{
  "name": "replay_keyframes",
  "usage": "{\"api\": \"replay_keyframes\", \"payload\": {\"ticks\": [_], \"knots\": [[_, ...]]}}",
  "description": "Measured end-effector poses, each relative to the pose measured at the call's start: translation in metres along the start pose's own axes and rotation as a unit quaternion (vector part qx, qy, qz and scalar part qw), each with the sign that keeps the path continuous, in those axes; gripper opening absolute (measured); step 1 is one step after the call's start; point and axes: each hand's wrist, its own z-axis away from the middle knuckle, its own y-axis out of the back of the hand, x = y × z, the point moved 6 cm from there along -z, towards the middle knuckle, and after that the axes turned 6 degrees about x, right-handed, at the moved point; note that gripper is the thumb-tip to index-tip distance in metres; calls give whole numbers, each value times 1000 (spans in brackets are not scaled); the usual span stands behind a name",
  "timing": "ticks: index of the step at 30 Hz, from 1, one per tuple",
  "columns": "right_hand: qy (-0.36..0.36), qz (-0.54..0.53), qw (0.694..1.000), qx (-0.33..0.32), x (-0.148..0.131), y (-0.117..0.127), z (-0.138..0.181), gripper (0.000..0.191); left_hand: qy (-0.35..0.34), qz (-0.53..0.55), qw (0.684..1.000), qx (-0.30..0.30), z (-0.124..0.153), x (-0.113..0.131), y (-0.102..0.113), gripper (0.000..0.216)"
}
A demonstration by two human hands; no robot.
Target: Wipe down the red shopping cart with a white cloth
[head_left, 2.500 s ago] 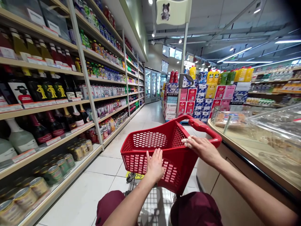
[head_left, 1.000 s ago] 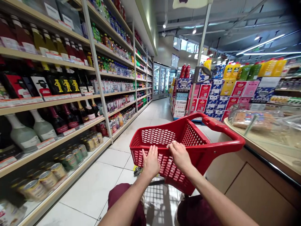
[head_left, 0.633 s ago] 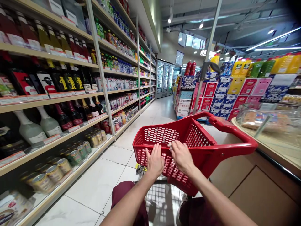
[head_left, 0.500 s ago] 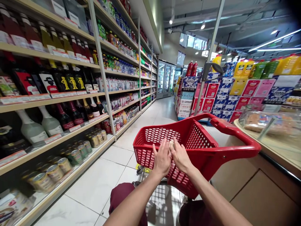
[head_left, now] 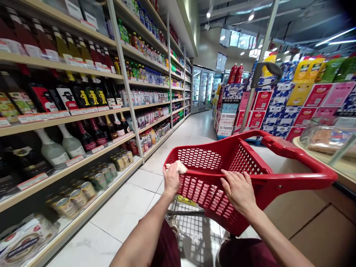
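Observation:
A red plastic shopping cart (head_left: pixel 203 148) with perforated sides stands in front of me. Its handle points to the right. In my left hand (head_left: pixel 171 180) is a crumpled whitish cloth (head_left: pixel 181 167), pressed on the rim at the cart's left-end corner. The fingers are curled around the cloth and partly hidden behind it. My right hand (head_left: pixel 239 190) lies over the near side rim toward the handle. Its fingers are spread and reach across the edge, with nothing held in them.
Shelves (head_left: pixel 94 111) of bottles and cans line the left side. Stacked drink cartons (head_left: pixel 260 102) stand beyond the cart, near a grey pole (head_left: pixel 251 96). A counter with a clear cover (head_left: pixel 328 131) is close on the right. Glass-door fridges (head_left: pixel 202 83) stand at the aisle's far end.
My hands, together at the middle of the near rim before, have parted. The left moved to the left corner with the cloth; the right moved right along the rim.

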Motion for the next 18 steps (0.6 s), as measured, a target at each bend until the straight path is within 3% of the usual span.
{"api": "replay_keyframes", "payload": {"ticks": [4, 6, 8, 10, 12, 16, 18], "knots": [[25, -2, 1000, -9, -1, -3, 0, 40, -196, 42, 980, -14, 6, 45, -17, 42], [48, -9, 999, -16, 1, -2, 2, 39, -189, 41, 981, 13, 5, 33, -16, 41], [66, -11, 998, -19, 1, -2, 3, 38, -102, 17, 993, 61, 0, 0, -9, 40], [64, -3, 998, -17, -1, -1, 2, 36, -58, 2, 995, 85, -3, -22, -5, 41], [49, 6, 999, -13, -2, -1, 1, 35, -68, 3, 994, 87, -3, -21, -8, 41], [55, 6, 998, -11, 2, 1, 0, 34, -191, 30, 979, 65, 3, 11, -20, 41], [55, 13, 998, 3, 10, 7, -1, 34, -160, 20, 984, 76, 0, 2, -19, 41]]}}
